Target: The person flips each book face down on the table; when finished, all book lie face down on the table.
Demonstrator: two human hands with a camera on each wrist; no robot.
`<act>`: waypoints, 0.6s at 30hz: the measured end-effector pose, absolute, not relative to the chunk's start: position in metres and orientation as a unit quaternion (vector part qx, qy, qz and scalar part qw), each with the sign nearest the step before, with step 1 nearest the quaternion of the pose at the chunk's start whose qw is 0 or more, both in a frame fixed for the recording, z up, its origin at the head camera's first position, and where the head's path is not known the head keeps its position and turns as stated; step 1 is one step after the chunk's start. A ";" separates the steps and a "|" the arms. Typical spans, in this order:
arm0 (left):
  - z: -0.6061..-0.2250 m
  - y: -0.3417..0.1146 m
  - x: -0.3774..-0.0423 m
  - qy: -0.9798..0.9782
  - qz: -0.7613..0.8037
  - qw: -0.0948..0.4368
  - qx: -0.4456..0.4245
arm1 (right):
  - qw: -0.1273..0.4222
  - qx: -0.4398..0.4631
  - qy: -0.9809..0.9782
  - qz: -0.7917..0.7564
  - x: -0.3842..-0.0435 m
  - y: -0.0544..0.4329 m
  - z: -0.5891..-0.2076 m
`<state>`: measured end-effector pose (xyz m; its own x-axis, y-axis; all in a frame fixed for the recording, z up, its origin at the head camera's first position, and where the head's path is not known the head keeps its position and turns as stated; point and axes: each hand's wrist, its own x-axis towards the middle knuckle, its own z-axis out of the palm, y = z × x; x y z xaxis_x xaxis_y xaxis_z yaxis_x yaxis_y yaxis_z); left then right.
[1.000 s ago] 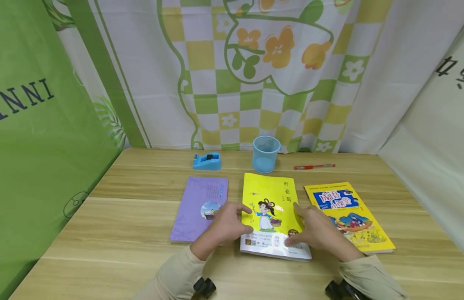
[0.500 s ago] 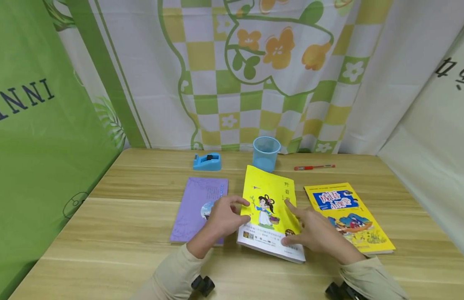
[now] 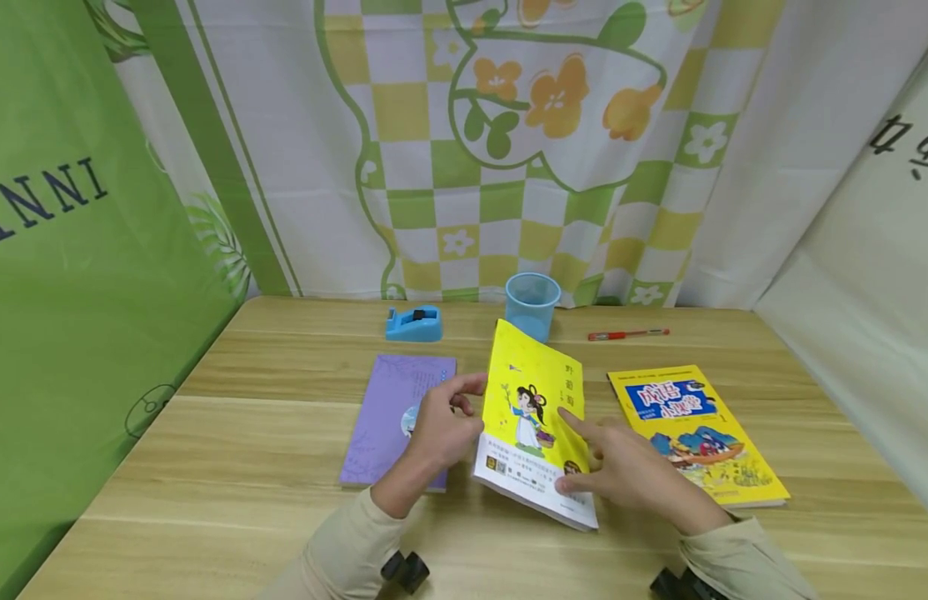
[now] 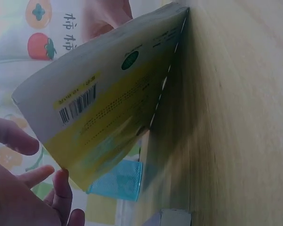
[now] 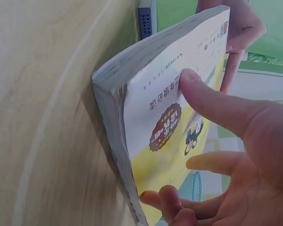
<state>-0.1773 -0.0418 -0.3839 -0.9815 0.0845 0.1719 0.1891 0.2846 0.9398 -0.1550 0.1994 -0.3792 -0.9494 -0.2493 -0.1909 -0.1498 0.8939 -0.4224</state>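
Note:
A yellow book (image 3: pixel 530 408) with a white lower band and a cartoon girl on its cover stands tilted, its left side raised off the table. My left hand (image 3: pixel 443 427) holds its left edge with bent fingers; in the left wrist view, fingertips (image 4: pixel 62 175) touch the corner near the barcoded back cover. My right hand (image 3: pixel 621 467) lies at the right side, with thumb (image 5: pixel 191 77) and index finger on or close to the front cover. Lower fingertips of that hand meet the book's long right edge, which is down by the table.
A purple book (image 3: pixel 389 408) lies left, partly behind my left hand. Another yellow book (image 3: pixel 704 442) lies right, under my right forearm's line. Along the back are a blue tape dispenser (image 3: pixel 415 325), a light-blue cup (image 3: pixel 531 304) and a red pen (image 3: pixel 629 334). Curtains enclose the wooden table (image 3: pixel 232 467).
The yellow book has gone from lying nearly flat to tilted, its left side rising and turning slightly. My left fingers have curled in at its edge; my right hand has shifted a little left.

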 end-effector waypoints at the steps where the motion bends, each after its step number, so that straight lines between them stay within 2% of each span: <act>1: -0.384 -0.042 -0.178 -0.800 -0.592 0.048 -0.088 | 0.118 -0.107 0.966 -0.205 -0.155 0.199 -0.379; 8: -0.384 -0.041 -0.179 -0.784 -0.611 0.045 -0.096 | 0.093 -0.138 0.963 -0.210 -0.156 0.200 -0.380; 18: -0.383 -0.042 -0.180 -0.758 -0.646 0.015 -0.095 | 0.100 -0.159 0.954 -0.233 -0.158 0.203 -0.380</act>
<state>-0.1801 -0.0424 -0.3834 -0.9813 0.1250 0.1462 0.1641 0.1482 0.9753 -0.1583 0.2035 -0.3802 -0.9290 -0.3511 -0.1173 -0.2574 0.8404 -0.4769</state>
